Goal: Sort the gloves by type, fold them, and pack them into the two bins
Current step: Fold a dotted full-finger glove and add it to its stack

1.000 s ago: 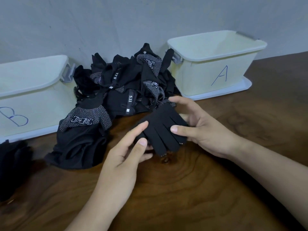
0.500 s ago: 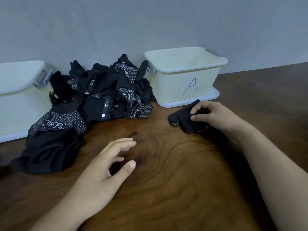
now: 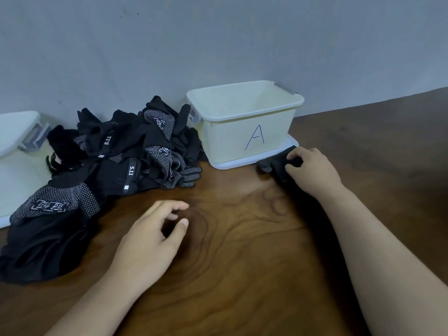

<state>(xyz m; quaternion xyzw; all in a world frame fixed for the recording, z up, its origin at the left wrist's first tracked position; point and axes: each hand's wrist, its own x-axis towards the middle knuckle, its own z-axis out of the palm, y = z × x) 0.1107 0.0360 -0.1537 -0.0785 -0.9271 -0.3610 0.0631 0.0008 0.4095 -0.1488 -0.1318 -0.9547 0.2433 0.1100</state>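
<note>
Carried right, folded glove [image 3: 274,163] sits under right-hand fingers [image 3: 294,156].

gloves [image 3: 104,170]: black, white-dotted | bin A [image 3: 244,122]: cream, blue letter | table [image 3: 242,251]: dark brown woodgrain

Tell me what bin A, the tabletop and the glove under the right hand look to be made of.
Bin A: moulded plastic, cream, smooth with a soft sheen and a rolled rim.
Tabletop: wood or a wood-look veneer, dark brown, lightly glossy, with swirling grain.
Glove, gripped by the right hand: soft black fabric, matt, with pale grip dots near its fingertips, probably rubbery.
</note>
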